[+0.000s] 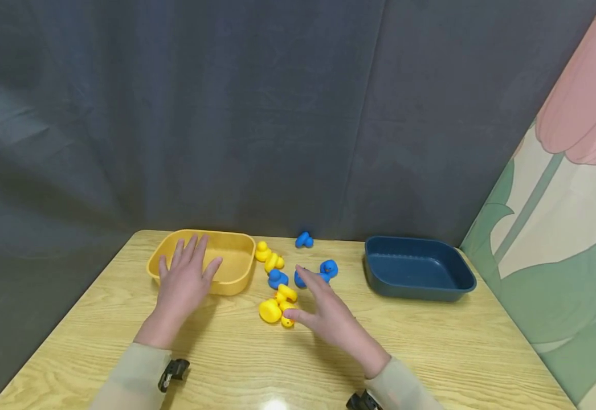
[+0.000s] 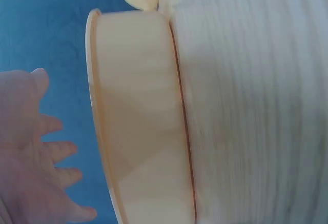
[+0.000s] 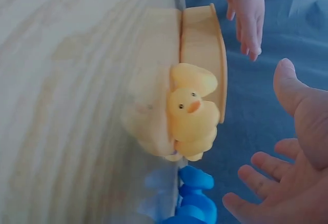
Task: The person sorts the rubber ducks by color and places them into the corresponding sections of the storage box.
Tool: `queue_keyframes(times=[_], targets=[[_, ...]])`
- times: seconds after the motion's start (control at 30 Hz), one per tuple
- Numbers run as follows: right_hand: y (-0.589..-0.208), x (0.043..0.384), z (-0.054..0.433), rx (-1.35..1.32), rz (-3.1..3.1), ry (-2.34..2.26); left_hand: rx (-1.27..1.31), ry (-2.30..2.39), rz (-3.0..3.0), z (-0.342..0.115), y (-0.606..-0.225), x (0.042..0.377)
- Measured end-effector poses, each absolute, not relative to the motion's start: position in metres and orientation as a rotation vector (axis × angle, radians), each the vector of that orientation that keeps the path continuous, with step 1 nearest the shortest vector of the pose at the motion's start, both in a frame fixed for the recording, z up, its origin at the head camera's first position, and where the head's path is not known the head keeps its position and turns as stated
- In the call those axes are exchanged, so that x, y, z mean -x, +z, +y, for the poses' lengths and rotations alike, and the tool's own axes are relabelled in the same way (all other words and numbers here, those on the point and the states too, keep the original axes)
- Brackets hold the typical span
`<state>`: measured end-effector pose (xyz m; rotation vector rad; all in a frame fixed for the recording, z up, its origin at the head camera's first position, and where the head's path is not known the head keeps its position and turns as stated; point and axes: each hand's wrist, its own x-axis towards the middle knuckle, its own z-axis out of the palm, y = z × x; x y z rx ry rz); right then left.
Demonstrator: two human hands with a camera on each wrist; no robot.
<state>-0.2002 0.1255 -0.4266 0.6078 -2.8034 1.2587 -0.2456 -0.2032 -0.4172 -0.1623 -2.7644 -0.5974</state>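
Observation:
My left hand (image 1: 185, 285) hovers over the front of a yellow plastic bin (image 1: 239, 283), fingers spread and nothing in them. In the left wrist view those same straight fingers appear above the rim of the bin. Over the table's middle, my right hand (image 1: 331, 316) reaches in with its thumb and fingers apart, holding nothing. Beneath its thumb sit several yellow rubber ducks (image 1: 270, 311), some tipped over. Past its fingertips are blue rubber ducks (image 1: 329, 267), one partly hidden by the hand. The right wrist view has a yellow duck (image 3: 192, 114) standing near the open palm.
A dark blue bin (image 1: 416, 291) stands at the back right of the wooden table (image 1: 257, 364). More yellow ducks (image 1: 263, 251) lie against the yellow bin's right side, and a blue duck (image 1: 304, 240) is at the back edge. A dark curtain (image 1: 277, 125) hangs behind.

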Motion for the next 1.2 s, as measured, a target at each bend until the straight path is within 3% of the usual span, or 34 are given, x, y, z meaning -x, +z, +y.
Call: queue_keyframes(times=[1.2], targets=[[-0.45, 0.21, 0.123, -0.706, -2.787, 1.604, 0.006, -1.007, -2.666, -0.282, -0.433, 0.266]])
